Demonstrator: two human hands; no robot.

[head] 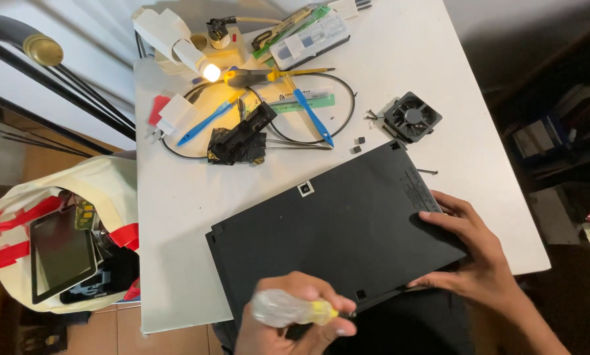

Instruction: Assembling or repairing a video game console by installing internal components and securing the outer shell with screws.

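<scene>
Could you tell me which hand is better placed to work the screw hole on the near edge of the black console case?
Likely the left hand: it grips the clear-handled screwdriver beside that edge, while the right hand lies flat on the black console case.

My left hand (295, 322) grips a clear-handled screwdriver (293, 309) with a yellow collar at the near edge of the flat black case (334, 223). My right hand (472, 256) steadies its right corner. A small black fan (412, 117) lies beyond on the white table (176, 217).
</scene>
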